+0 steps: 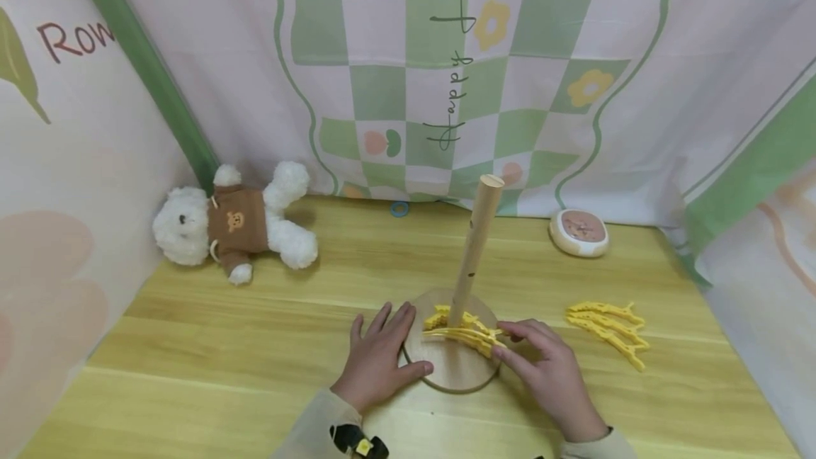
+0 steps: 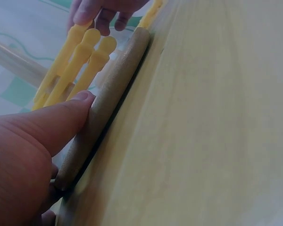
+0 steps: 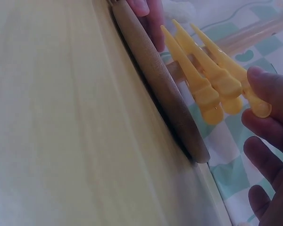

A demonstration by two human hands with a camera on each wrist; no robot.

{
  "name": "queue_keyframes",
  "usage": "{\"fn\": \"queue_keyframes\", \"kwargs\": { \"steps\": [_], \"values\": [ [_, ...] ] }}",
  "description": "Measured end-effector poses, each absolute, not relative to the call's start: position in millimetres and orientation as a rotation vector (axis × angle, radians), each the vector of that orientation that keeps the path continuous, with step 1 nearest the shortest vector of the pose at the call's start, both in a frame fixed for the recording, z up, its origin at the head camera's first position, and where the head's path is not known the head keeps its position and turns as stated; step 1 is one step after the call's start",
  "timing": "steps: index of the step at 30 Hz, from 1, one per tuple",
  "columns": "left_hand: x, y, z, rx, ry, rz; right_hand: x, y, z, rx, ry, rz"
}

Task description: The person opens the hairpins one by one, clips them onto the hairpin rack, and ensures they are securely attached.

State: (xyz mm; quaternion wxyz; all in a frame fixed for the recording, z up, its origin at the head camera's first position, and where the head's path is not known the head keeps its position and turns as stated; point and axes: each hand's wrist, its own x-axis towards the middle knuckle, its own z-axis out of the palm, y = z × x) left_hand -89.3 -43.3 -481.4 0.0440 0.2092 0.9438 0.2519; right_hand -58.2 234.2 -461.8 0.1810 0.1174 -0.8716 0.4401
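Note:
A round wooden base point(image 1: 449, 374) with an upright wooden dowel point(image 1: 478, 239) stands on the table. Yellow alligator hair clips point(image 1: 465, 335) sit around the dowel's foot, above the base. Between thumb and forefinger my right hand point(image 1: 551, 370) pinches the end of one clip point(image 3: 259, 107); two more clips point(image 3: 203, 94) are close beside it in the right wrist view. My left hand point(image 1: 382, 356) rests against the base's left rim with its fingers straight, and its thumb point(image 2: 78, 106) lies on the rim.
More yellow clips point(image 1: 608, 331) lie to the right. A white plush toy point(image 1: 239, 222) in a brown top lies at the back left. Farther back are a small blue ring point(image 1: 399, 209) and a rounded white device point(image 1: 579, 232), in front of the checked curtain point(image 1: 440, 83).

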Motion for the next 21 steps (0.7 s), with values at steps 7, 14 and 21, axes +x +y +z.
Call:
{"fn": "queue_keyframes", "kwargs": {
  "steps": [7,14,21],
  "values": [
    [-90.0,-43.7,-481.9,0.637,2.868,0.775,-59.1,234.2,-463.5,0.315,-2.465,1.246],
    [-89.4,-43.8,-481.5,0.641,2.877,0.780,-60.2,230.6,-461.0,0.324,-2.464,1.238],
    [-89.0,-43.5,-479.9,0.637,2.869,0.787,-61.5,232.2,-462.5,0.300,-2.488,1.219]
  ]
}}
